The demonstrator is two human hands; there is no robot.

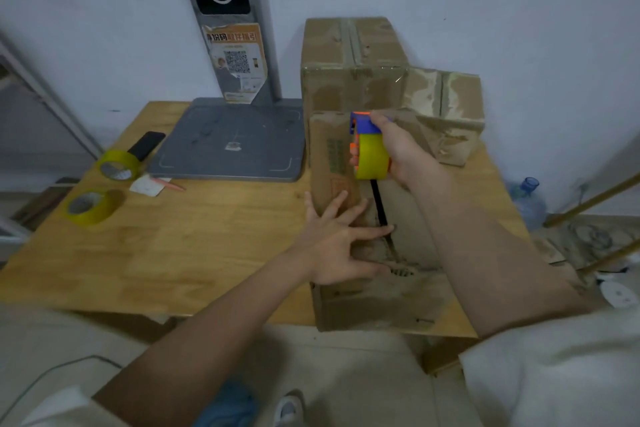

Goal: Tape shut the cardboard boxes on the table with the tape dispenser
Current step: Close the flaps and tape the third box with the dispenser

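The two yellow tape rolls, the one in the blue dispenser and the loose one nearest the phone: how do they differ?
The dispenser's yellow tape roll stands on edge over the front cardboard box, gripped by the right hand. The loose yellow tape roll lies untouched on the wooden table. Its core opening shows; the dispenser's roll shows only its outer band. Both are yellow.

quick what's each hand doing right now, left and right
Left hand: open, fingers spread, pressing on the front box top.
Right hand: gripping the tape dispenser on the box.
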